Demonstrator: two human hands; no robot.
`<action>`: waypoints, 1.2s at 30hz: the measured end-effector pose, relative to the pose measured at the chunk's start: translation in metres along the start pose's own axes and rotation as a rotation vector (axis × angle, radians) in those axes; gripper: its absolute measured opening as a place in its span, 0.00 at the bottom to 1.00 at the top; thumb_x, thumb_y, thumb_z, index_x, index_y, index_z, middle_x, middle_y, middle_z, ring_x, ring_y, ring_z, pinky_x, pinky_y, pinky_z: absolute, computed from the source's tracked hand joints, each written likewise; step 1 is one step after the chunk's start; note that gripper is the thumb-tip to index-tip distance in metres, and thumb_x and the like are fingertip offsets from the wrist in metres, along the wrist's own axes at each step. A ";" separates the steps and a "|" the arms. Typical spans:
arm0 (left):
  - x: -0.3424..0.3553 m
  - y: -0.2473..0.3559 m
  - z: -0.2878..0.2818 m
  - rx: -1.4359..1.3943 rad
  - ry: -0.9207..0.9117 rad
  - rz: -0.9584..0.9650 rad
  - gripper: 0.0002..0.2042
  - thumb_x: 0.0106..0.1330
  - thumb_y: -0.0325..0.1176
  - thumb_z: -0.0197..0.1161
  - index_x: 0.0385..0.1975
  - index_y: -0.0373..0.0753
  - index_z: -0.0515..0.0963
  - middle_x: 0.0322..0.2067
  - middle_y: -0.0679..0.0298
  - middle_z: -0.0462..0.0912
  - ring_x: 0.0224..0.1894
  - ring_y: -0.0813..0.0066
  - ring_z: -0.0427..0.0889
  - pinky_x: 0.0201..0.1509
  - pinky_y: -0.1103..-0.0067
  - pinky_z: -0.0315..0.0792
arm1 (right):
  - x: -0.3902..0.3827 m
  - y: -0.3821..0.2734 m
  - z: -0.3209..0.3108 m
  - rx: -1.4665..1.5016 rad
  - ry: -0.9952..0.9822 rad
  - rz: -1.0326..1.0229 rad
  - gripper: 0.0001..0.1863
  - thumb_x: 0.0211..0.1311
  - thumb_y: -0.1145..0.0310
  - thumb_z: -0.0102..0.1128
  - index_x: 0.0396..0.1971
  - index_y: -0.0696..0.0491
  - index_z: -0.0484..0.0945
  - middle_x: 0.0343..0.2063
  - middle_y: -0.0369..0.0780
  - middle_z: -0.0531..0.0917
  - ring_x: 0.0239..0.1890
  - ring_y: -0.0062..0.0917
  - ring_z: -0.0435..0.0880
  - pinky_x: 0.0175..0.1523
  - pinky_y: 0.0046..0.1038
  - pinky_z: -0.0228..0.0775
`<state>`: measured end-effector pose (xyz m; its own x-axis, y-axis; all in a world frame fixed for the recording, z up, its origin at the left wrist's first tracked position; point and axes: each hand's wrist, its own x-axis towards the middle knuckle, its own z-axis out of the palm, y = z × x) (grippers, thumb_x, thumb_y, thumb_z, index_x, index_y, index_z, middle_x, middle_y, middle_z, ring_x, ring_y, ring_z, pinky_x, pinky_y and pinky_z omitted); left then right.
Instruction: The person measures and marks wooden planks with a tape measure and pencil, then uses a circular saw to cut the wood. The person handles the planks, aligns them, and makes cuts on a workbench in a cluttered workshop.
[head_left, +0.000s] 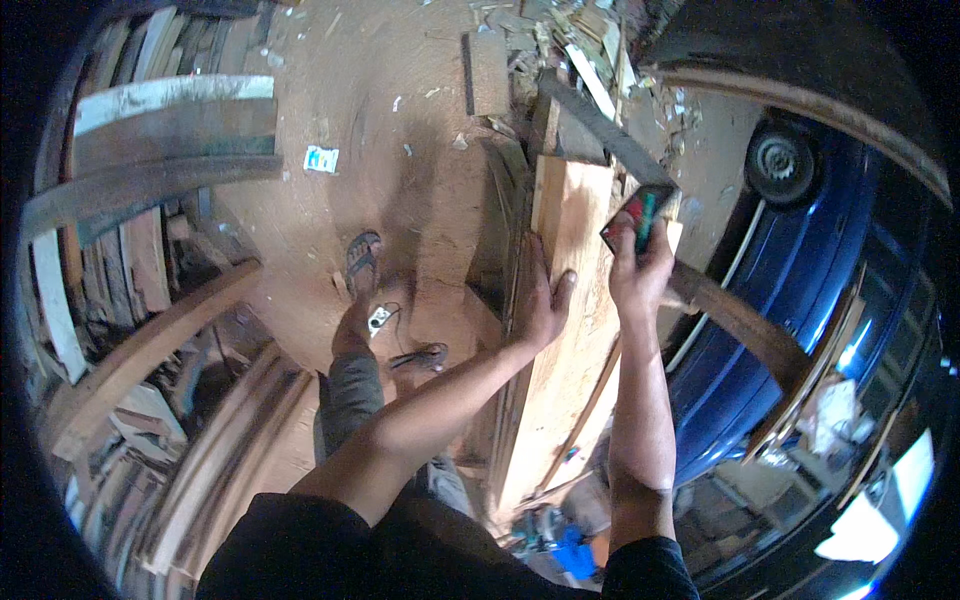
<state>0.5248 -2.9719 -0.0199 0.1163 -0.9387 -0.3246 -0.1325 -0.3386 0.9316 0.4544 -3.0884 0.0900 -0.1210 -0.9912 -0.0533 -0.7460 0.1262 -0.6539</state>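
Observation:
A pale wooden board (560, 410) runs lengthwise in front of me, slightly right of centre. My left hand (543, 303) grips its left edge, with the thumb over the top face and the fingers along the side. To the right, my right hand (640, 268) is closed round the red and green handle of a handsaw (610, 133). The saw's dark blade slants away to the far left, over the board's far end. Whether its teeth touch the wood I cannot tell.
Stacked timber (175, 130) fills the left side. A blue car (790, 290) stands at the right, a wooden beam (745, 325) reaching toward it. Wood scraps (590, 50) lie beyond the board. A white object with a cord (379, 319) is by my feet on the brown floor.

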 end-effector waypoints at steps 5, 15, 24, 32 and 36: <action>-0.005 0.007 0.005 -0.281 -0.066 -0.144 0.40 0.76 0.43 0.56 0.74 0.23 0.42 0.70 0.33 0.58 0.71 0.43 0.65 0.76 0.61 0.58 | -0.138 0.024 -0.078 0.324 0.289 0.314 0.10 0.74 0.71 0.58 0.48 0.60 0.78 0.36 0.35 0.83 0.39 0.15 0.78 0.46 0.22 0.74; -0.007 0.031 -0.020 0.204 -0.304 0.094 0.33 0.73 0.46 0.62 0.67 0.26 0.63 0.60 0.44 0.76 0.61 0.57 0.77 0.65 0.66 0.68 | -0.508 -0.006 -0.122 0.489 0.939 1.030 0.11 0.69 0.57 0.67 0.35 0.48 0.78 0.20 0.26 0.77 0.18 0.09 0.68 0.21 0.17 0.57; -0.077 -0.014 -0.044 0.237 -0.390 0.024 0.35 0.77 0.46 0.56 0.71 0.23 0.57 0.70 0.41 0.62 0.69 0.53 0.69 0.72 0.66 0.64 | -0.667 -0.019 -0.083 1.051 1.413 1.010 0.07 0.71 0.66 0.65 0.39 0.51 0.77 0.26 0.29 0.78 0.22 0.11 0.69 0.25 0.18 0.57; -0.301 0.014 -0.036 0.707 -0.735 0.699 0.27 0.76 0.41 0.58 0.69 0.31 0.65 0.66 0.43 0.67 0.69 0.49 0.67 0.71 0.61 0.63 | -0.794 0.011 -0.012 1.387 1.490 1.103 0.08 0.72 0.64 0.64 0.35 0.51 0.77 0.22 0.30 0.76 0.19 0.11 0.68 0.24 0.17 0.59; -0.367 0.000 0.010 0.772 -1.141 1.042 0.24 0.74 0.38 0.60 0.64 0.31 0.70 0.64 0.44 0.70 0.68 0.47 0.67 0.71 0.61 0.64 | -0.852 0.019 -0.006 1.437 1.733 1.127 0.08 0.73 0.64 0.63 0.35 0.50 0.76 0.23 0.30 0.76 0.19 0.12 0.68 0.24 0.17 0.58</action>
<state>0.4723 -2.6284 0.0972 -0.9740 -0.2196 0.0552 -0.1362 0.7630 0.6319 0.5393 -2.2415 0.1275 -0.6594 0.3397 -0.6707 0.4947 -0.4757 -0.7273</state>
